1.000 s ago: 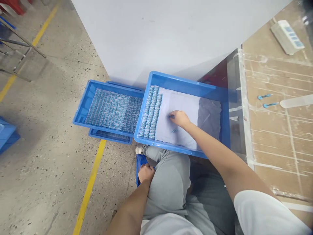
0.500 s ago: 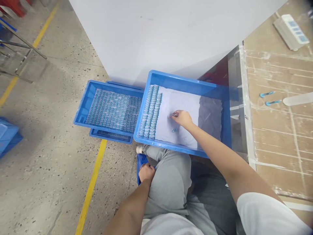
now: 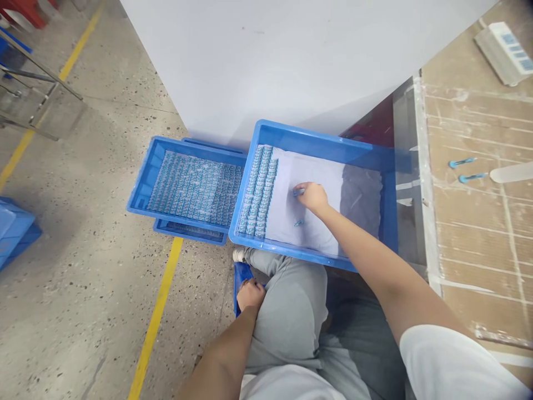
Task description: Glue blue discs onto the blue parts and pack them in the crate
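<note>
At the frame's centre, a small blue piece (image 3: 298, 192) is being pinched between the right hand's (image 3: 312, 197) nearly closed fingertips.

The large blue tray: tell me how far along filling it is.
Looks done: packed rows of small blue pieces at one end of the large tray. In hand: one piece pinched in the right hand. Apparently remaining: most of the white liner, bare except for one loose piece. Two similar pieces lie on the bench.
</note>
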`<state>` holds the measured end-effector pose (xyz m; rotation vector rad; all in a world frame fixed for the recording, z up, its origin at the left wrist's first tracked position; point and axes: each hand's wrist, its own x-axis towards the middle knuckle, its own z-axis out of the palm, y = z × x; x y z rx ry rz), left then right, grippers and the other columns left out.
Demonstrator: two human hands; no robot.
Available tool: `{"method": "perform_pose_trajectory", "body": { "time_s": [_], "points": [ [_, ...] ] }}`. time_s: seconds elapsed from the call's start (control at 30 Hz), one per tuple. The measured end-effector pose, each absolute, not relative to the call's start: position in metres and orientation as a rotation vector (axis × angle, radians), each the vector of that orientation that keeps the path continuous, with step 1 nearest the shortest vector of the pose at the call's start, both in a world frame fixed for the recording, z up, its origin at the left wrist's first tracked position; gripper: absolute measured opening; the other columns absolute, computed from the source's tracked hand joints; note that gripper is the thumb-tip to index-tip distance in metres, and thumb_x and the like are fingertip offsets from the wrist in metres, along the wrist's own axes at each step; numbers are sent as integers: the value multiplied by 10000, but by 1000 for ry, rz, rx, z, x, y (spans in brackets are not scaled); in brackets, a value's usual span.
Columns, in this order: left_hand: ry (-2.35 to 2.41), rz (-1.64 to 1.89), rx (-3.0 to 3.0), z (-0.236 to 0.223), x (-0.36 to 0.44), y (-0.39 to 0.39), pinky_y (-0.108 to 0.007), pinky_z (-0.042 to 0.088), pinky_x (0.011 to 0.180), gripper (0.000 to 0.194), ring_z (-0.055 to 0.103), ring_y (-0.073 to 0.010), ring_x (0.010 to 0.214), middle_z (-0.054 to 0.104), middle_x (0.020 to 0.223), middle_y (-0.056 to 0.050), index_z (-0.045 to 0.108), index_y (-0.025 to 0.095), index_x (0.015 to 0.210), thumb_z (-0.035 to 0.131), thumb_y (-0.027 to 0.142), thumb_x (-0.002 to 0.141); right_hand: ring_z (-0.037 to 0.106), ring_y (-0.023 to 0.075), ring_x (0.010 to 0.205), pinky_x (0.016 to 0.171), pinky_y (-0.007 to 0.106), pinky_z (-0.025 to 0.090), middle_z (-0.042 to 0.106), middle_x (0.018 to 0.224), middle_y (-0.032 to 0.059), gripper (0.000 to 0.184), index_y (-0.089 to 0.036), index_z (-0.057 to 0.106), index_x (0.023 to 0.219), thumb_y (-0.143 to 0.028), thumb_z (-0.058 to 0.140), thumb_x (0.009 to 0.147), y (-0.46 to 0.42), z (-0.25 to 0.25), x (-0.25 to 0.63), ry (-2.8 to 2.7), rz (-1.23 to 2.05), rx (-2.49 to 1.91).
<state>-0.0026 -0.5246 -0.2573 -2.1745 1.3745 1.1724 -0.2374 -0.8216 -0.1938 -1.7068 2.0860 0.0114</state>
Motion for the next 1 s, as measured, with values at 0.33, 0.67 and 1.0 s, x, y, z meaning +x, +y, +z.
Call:
{"method": "perform_pose_trajectory", "body": {
  "time_s": [0.33,0.67,1.0],
  "points": [
    [1346,1185,-2166,-255,-3,-527,-277,494,885,296,676,-214,1049,720,1150,-85,740,226,976,458,243,890,662,174,510,572,267,527,727,670,71,478,-127,666,1093,-528,611,840,-813,-204,-232,2064,-114,-1341],
    [1344,1194,-2178,-257,-2,-526,-273,491,894,299,672,-215,1066,723,1152,-81,745,227,980,463,235,881,714,220,813,792,299,528,759,858,95,270,-159,747,931,-375,631,818,-818,-208,-226,2124,-168,-1561],
    [1349,1200,-2185,-264,-1,-522,-283,491,913,297,660,-215,1101,724,1156,-70,741,243,969,456,249,883,698,202,826,782,287,514,756,892,62,249,-191,755,923,-391,636,837,-808,-215,-220,2051,-137,-1698]
  ]
}}
